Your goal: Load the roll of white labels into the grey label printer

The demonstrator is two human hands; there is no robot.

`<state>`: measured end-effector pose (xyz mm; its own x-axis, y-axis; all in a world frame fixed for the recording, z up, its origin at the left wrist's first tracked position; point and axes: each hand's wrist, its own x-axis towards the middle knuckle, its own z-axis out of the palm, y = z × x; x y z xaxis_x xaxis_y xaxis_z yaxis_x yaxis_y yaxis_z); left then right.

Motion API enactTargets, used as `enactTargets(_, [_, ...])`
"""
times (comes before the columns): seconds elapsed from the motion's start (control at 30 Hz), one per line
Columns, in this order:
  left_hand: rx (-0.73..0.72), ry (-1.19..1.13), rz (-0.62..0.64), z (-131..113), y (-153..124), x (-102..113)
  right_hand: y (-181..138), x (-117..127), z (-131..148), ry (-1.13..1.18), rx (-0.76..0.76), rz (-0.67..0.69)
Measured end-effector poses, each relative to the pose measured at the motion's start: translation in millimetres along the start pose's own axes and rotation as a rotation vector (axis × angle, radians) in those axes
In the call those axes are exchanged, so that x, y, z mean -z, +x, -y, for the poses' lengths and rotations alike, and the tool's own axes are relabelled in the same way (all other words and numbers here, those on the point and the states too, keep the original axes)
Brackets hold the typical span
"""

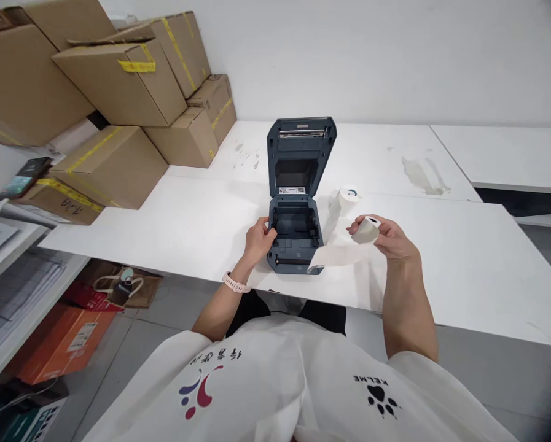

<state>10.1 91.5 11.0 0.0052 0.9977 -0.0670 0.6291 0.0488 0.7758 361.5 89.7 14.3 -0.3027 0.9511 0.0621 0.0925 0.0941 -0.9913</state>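
Closest to you, your left hand rests on the left edge of the open printer, and its fingers are curled over the rim into the empty paper bay. A pale wristband sits on that wrist. Your right hand is just to the right of the printer, above the white surface. Its fingers are pinching a small paper roll at both ends, and the roll is tilted. A loose strip of paper lies from the printer's front right corner toward a second roll, which stands on the surface a little farther away. The printer lid stands upright behind the bay. Far to the left, cardboard boxes are piled against the wall.
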Motion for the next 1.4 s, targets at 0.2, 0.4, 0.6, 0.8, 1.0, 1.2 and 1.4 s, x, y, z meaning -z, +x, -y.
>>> enactTargets(0.2, [-0.003,0.032,-0.036,1,2,-2,66,-76,84,-0.667,0.186,0.393])
enactTargets(0.4, [0.008,-0.026,-0.034,1,1,-2,112,-151,63,-1.372,0.061,0.42])
enactTargets(0.6, [0.006,-0.061,-0.035,4,1,-4,83,-141,51,-1.317,0.114,0.347])
enactTargets(0.8, [0.026,-0.099,-0.032,4,-2,-5,8,-139,37,-0.985,0.289,0.152])
enactTargets(1.0, [0.018,-0.078,-0.045,0,-4,-4,-11,-155,24,-0.937,0.365,0.174])
enactTargets(1.2, [0.05,-0.046,-0.051,-3,-6,-4,-10,-150,25,-0.886,0.353,0.233])
enactTargets(1.4, [0.038,-0.038,-0.062,2,-4,-6,-10,-145,28,-0.822,0.369,0.258])
